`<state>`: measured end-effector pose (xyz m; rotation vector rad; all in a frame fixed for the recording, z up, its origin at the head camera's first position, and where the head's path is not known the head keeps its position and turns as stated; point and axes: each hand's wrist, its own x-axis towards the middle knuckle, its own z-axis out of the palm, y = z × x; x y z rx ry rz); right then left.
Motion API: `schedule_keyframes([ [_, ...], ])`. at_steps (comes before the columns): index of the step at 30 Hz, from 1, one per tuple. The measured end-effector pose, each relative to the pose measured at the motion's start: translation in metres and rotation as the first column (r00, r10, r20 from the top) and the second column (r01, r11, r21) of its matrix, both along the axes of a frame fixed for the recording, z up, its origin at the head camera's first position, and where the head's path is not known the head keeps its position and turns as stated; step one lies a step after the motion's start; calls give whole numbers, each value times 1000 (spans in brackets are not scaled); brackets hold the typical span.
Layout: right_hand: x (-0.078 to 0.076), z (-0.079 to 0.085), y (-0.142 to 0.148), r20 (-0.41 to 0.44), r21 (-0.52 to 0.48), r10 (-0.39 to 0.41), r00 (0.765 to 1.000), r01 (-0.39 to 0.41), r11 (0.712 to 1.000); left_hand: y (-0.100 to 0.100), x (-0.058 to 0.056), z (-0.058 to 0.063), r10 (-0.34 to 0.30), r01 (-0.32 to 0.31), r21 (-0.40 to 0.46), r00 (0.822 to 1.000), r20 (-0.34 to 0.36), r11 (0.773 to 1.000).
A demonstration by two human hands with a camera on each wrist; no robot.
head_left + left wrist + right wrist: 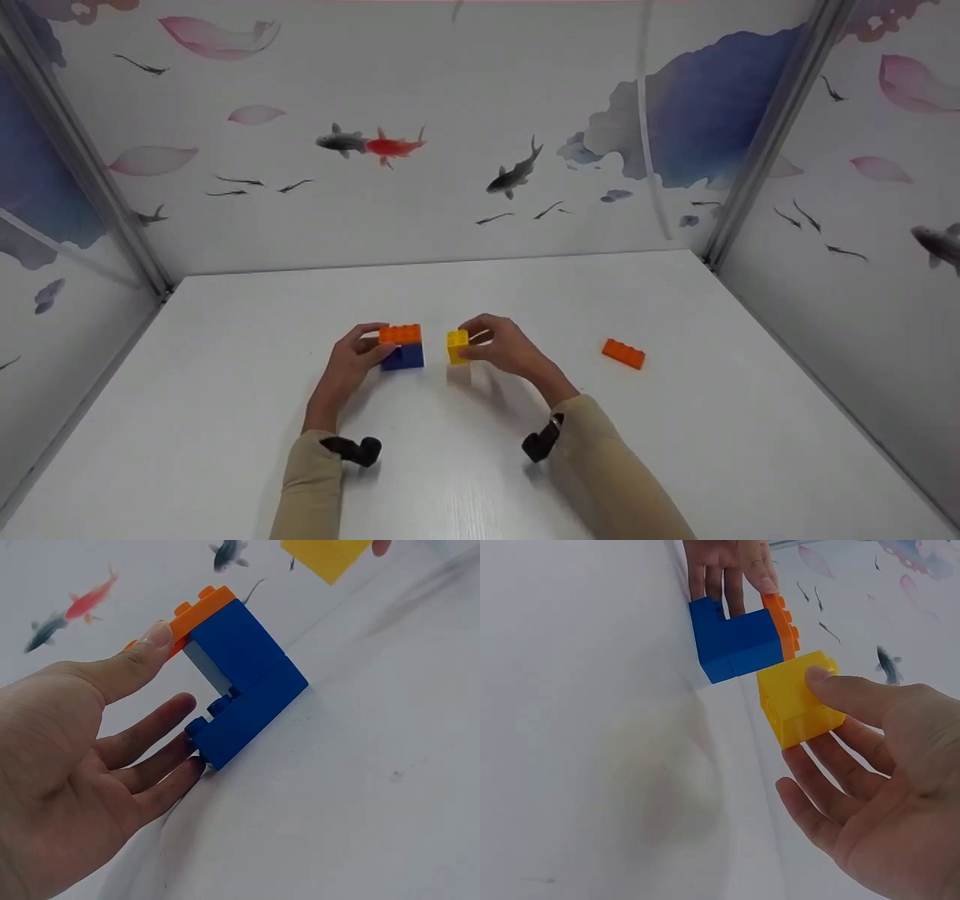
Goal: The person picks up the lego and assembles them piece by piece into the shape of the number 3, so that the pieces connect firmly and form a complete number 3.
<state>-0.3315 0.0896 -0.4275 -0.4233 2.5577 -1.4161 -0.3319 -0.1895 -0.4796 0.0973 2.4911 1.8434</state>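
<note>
My left hand (349, 364) holds a small stack: a flat orange brick (401, 334) on top of blue bricks (409, 355). In the left wrist view, the thumb presses the orange brick while fingertips touch the lower blue brick (255, 714), leaving a gap under the orange overhang. The stack stands on the white table. Just to its right, my right hand (510, 349) pinches a yellow brick (791, 699) between thumb and fingers. This yellow brick is raised off the table, studs up, apart from the stack.
A loose flat orange brick (623, 354) lies on the white table (480, 465), right of both hands. Printed panels with fish and petals rise behind the table (420, 217) and along both sides, joined by metal posts (780, 135).
</note>
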Motion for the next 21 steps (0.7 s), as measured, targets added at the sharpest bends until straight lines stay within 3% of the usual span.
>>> schedule_keyframes([
  [12, -9, 24, -11, -50, -8, 22, 999, -22, 1000, -2, 1, 2, -6, 6, 10, 1000, -14, 1000],
  [17, -11, 31, -18, -44, 6, 33, 999, -32, 999, -1, 1, 0, 1, -1, 6, 1000, 5, 1000],
  [21, -13, 34, -25, -32, -36, 24, 999, -25, 999, 0, -1, 0, 4, -4, 6, 1000, 20, 1000],
])
